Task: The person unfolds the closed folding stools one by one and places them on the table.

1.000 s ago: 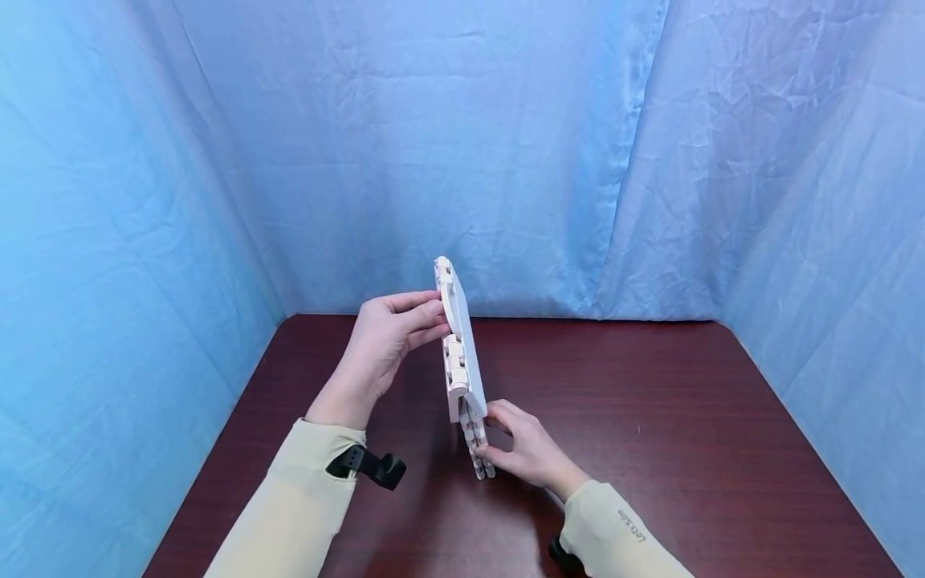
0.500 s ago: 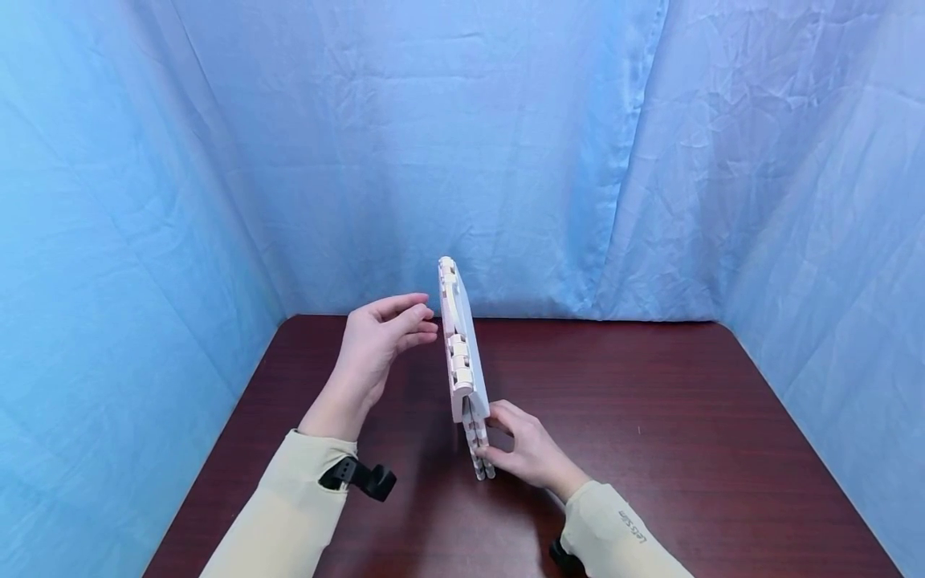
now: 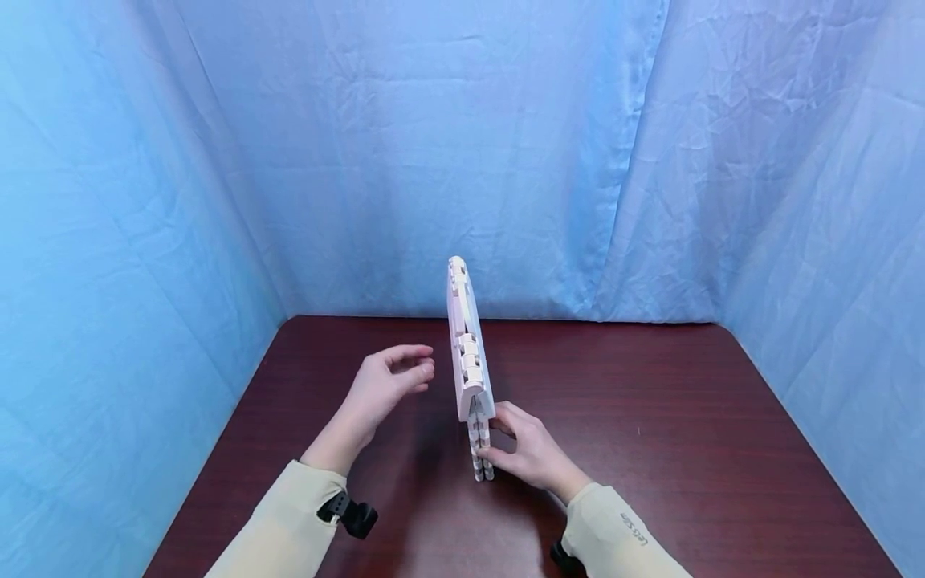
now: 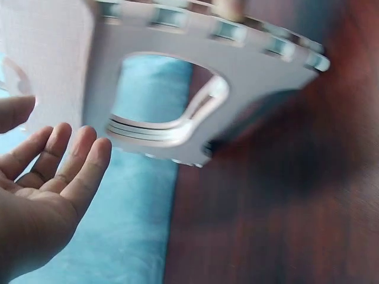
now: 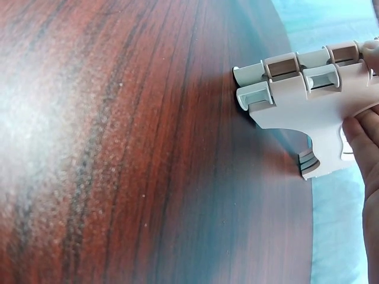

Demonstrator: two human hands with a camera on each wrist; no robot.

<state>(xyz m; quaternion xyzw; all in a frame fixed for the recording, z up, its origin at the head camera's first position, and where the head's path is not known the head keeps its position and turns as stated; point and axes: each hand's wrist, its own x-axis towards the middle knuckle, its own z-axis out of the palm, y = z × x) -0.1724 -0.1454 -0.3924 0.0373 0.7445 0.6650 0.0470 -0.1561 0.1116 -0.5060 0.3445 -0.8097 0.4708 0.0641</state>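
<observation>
A white plastic folding step stool (image 3: 471, 357) stands folded nearly flat, edge-on to the head view, with its hinged end panels toward me. Its cut-out opening and hinge knuckles show in the left wrist view, where the stool (image 4: 251, 68) is partly cropped. My right hand (image 3: 527, 451) grips the folded lower panels near the table, thumb on the near hinge edge. In the right wrist view only part of that hand (image 5: 368, 163) shows at the right border. My left hand (image 3: 379, 387) is apart from the stool, to its left, fingers loosely bent and holding nothing.
Dark reddish-brown wooden table (image 3: 650, 449) lies under the stool. Pale blue curtains (image 3: 405, 160) enclose it at the back and both sides. Black straps with small devices, such as the wrist camera (image 3: 359, 519), sit on the sleeves.
My left hand has let go of the stool's upper part and moved left and down. The stool's top has swung slightly right, its panels closer together. My right hand keeps its grip.
</observation>
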